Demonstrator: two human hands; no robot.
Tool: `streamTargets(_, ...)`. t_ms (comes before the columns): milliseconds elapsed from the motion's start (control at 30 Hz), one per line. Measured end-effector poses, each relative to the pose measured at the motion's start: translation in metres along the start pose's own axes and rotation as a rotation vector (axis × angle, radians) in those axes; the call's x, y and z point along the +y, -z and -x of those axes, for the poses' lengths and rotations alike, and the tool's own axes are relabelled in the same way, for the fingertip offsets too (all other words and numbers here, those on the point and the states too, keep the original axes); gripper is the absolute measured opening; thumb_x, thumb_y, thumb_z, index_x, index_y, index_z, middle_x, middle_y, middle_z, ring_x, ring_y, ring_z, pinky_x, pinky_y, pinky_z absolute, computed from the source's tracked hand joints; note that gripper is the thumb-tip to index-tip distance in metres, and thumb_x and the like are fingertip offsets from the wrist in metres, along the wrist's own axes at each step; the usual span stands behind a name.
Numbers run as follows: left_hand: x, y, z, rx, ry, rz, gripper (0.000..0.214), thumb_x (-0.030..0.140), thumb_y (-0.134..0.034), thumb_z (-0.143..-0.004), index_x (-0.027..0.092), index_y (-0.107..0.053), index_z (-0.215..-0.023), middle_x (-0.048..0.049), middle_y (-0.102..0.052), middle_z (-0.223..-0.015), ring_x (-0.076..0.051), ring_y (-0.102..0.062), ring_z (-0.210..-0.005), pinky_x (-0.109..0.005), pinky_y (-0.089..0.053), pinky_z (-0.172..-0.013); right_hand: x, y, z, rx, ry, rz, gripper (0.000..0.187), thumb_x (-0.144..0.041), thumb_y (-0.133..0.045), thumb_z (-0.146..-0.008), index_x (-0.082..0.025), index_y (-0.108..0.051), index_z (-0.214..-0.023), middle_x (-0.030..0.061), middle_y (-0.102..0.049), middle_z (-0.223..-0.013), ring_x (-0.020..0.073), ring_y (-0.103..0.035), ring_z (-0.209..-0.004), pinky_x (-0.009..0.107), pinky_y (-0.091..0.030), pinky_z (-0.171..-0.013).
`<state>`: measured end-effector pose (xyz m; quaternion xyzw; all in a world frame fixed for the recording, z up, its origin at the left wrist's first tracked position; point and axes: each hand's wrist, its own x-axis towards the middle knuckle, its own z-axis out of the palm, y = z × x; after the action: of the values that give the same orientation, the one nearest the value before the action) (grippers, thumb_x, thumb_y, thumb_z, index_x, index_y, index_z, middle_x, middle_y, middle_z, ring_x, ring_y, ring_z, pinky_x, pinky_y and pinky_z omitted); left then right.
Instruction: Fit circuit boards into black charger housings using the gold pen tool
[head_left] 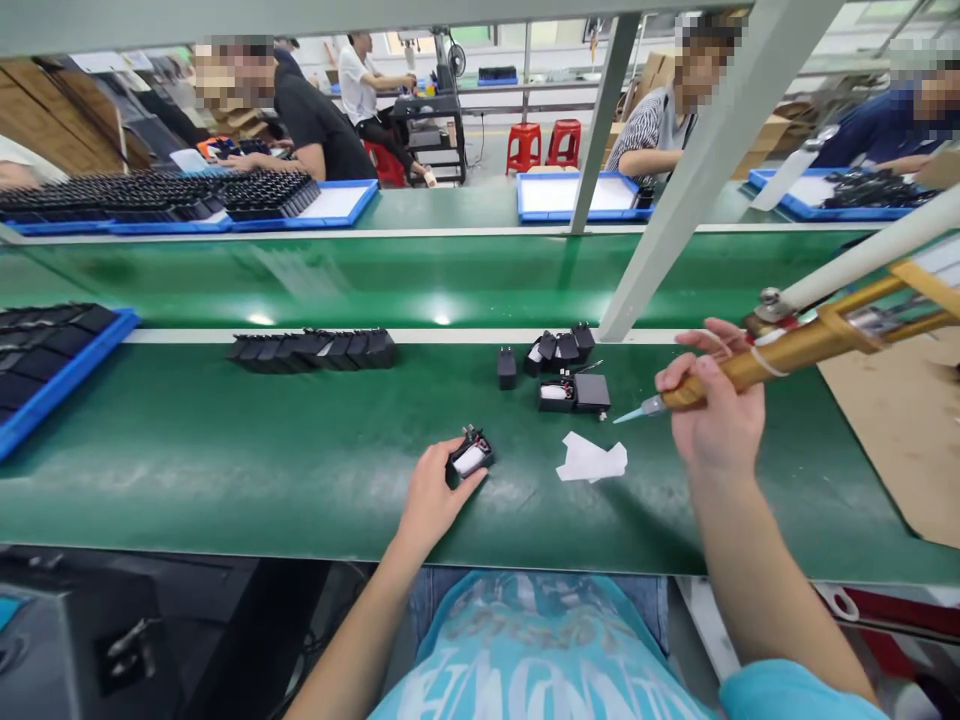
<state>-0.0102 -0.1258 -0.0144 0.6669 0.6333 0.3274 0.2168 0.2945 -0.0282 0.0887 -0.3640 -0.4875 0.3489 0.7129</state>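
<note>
Left hand [435, 492]: an open black casing [471, 460] is pinched between thumb and fingers, with a white block and reddish wiring exposed inside it.
Paper scrap [592, 460]: laid on the green worktop [225, 450] to the right of the left-hand grip, touched by neither hand.
Right hand [716, 415]: a gold-coloured dispensing gun [795, 355] is grasped, the fingers curled about its barrel (whether anything is being squeezed out cannot be told).
Nozzle [639, 410]: pale blue and tapered, pointed leftward from the right-hand grip and held well apart from the pinched casing.
Cardboard sheet [892, 430]: spread to the right of the right-hand grip.
Blue tray [67, 387]: loaded with black casings, well to the left of the left-hand grip.
Second open casing [556, 397]: set ahead and right of the left-hand grip, a dark square block [592, 391] placed beside it.
Plug adapter [507, 368]: stood upright beyond the left-hand grip, slightly right.
Adapter row [315, 350]: lined up ahead and left of the left-hand grip.
Co-worker in black [319, 120]: seen far beyond the left-hand grip, across the line.
</note>
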Motion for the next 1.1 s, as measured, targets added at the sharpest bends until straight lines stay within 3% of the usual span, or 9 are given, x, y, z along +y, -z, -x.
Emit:
streamTargets(100, 0.011, -0.006, 0.003, 0.02, 0.036, 0.037, 0.038, 0.04, -0.064, -0.085, 0.022, -0.054, -0.116, -0.0068, -0.069, -0.106, -0.024, -0.067, -0.095, -0.037, -0.054, -0.082, -0.023, -0.037, 0.029, -0.065, -0.008, -0.178, 0.022, -0.029, -0.058, -0.084, -0.028, -0.06, -0.106, 0.0008, -0.056, -0.095, 0.0076, -0.051, -0.051, 0.026, -0.042, -0.047)
streamTargets(200, 0.026, -0.008, 0.002, 0.023, -0.012, 0.108, 0.04, 0.038, -0.063, -0.086, 0.022, -0.051, -0.121, -0.0046, -0.069, -0.105, -0.018, -0.069, -0.081, -0.029, -0.054, -0.072, -0.035, -0.063, 0.043, -0.11, -0.048, -0.32, 0.021, -0.031, -0.059, -0.085, -0.027, -0.06, -0.106, -0.0001, -0.057, -0.097, 0.0074, -0.051, -0.048, 0.023, -0.039, -0.036)
streamTargets(367, 0.05, -0.008, -0.007, 0.093, -0.21, 0.109, 0.035, 0.029, -0.066, -0.083, 0.023, -0.056, -0.115, -0.0045, -0.067, -0.106, -0.019, -0.066, -0.093, -0.029, -0.052, -0.077, -0.038, -0.087, 0.048, -0.089, -0.104, -0.455, 0.022, -0.039, -0.065, -0.082, -0.025, -0.056, -0.098, -0.0027, -0.059, -0.092, 0.0063, -0.056, -0.052, 0.02, -0.049, -0.04)
streamTargets(567, 0.068, -0.008, -0.013, 0.096, -0.251, 0.147, 0.034, 0.024, -0.069, -0.078, 0.023, -0.057, -0.11, -0.0026, -0.067, -0.1, -0.017, -0.064, -0.086, -0.027, -0.05, -0.074, -0.036, -0.09, 0.046, -0.069, -0.171, -0.468, 0.033, -0.049, -0.066, -0.079, -0.025, -0.05, -0.095, -0.0043, -0.057, -0.089, 0.0054, -0.056, -0.055, 0.026, -0.061, -0.05)
streamTargets(867, 0.076, -0.002, -0.012, 0.09, -0.276, 0.103, 0.034, 0.024, -0.069, -0.077, 0.022, -0.056, -0.108, -0.0012, -0.066, -0.094, -0.015, -0.064, -0.079, -0.026, -0.049, -0.07, -0.034, -0.089, 0.045, -0.065, -0.117, -0.478, 0.035, -0.05, -0.066, -0.079, -0.023, -0.044, -0.085, -0.0047, -0.052, -0.088, 0.0048, -0.055, -0.054, 0.022, -0.058, -0.042)
streamTargets(1100, 0.075, -0.004, -0.012, 0.082, -0.215, 0.128, 0.033, 0.025, -0.069, -0.076, 0.022, -0.057, -0.107, -0.0018, -0.068, -0.094, -0.016, -0.066, -0.079, -0.026, -0.051, -0.07, -0.034, -0.091, 0.045, -0.071, -0.128, -0.498, 0.035, -0.051, -0.066, -0.078, -0.026, -0.051, -0.097, -0.0043, -0.055, -0.089, 0.0038, -0.054, -0.052, 0.021, -0.058, -0.047)
